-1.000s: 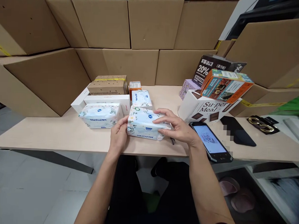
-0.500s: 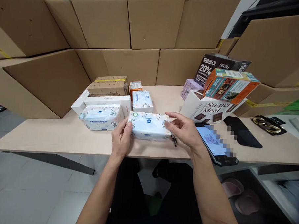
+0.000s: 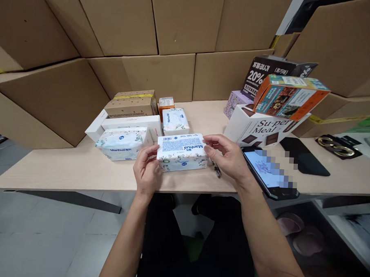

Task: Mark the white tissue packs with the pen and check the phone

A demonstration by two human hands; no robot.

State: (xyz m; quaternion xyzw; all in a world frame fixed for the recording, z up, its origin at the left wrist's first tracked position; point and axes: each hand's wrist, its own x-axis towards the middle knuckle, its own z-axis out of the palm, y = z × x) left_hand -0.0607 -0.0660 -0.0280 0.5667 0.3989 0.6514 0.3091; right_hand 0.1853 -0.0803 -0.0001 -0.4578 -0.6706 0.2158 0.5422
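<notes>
I see the blue-white oblong plastic pack [image 3: 183,154] rolled over, print exposed. Half-curled left hand [image 3: 147,169] and right hand [image 3: 228,158] hold its ends.

Worn on the head, the single camera looks forward and down over the person's dark-trousered legs [image 3: 220,238], with the left hand [image 3: 147,171] and right hand [image 3: 230,160] near it at mid-view. Its wide view reaches from the grey tiled floor [image 3: 46,226] below, across the wood-grain tabletop [image 3: 88,173], to the stacked cardboard boxes [image 3: 163,76] facing it behind.
</notes>
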